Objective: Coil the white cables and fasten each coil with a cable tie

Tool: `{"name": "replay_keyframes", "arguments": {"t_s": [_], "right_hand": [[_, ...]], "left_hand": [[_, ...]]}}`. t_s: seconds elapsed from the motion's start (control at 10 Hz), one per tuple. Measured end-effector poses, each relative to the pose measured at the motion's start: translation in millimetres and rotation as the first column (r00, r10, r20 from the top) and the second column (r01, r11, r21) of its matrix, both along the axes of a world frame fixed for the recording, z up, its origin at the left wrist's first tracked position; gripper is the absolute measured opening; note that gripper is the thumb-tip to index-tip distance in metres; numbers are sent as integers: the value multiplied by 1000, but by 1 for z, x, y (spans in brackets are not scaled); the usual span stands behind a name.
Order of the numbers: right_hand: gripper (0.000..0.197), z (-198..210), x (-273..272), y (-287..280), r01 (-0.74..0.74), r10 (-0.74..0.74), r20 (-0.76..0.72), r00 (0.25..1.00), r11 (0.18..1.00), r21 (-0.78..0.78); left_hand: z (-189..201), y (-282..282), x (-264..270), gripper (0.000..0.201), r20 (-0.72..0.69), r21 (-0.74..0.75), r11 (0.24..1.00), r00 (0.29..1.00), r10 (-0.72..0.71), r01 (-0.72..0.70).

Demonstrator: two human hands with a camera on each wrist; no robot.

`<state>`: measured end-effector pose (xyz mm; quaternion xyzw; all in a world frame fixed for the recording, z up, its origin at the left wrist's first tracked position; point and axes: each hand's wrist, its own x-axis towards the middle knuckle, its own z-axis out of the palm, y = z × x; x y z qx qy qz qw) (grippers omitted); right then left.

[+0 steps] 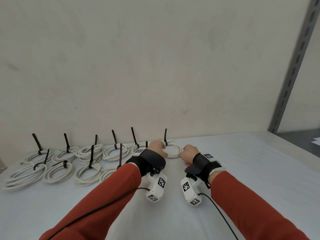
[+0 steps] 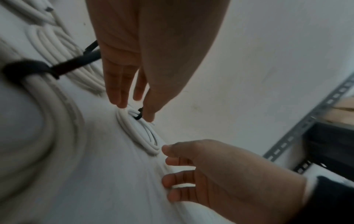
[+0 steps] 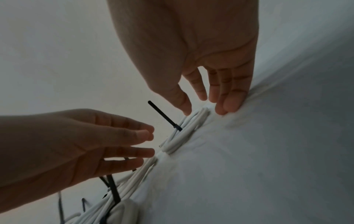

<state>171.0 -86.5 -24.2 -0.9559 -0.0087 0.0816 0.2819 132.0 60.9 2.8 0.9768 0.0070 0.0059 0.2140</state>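
Coil partly behind left sleeve

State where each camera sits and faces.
Head: on the head, facing forward and down at the table and tied coils; both sleeves show.
Left wrist: at the wrist, facing along the left hand toward the rightmost coil; right hand shows.
Right wrist: likewise along the right hand toward that coil; left hand shows.
All share that coil.

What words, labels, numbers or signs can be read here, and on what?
No words or numbers can be read.
Code squares on the left wrist camera unit and right wrist camera unit: patterns, no text.
Marks on the left strap tag and right strap tag: too small to read.
Faint print on a white cable coil: too blurred.
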Motion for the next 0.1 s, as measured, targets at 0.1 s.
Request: {"name": "replay_keyframes", "arguments": {"t_s": [0.1], "right_hand": [[10,-3,-24,-4,-99,97,35,995,994,39]], "left_hand": [[-1,-3,-32,25,56,-2,991,990,-131,131]]}}
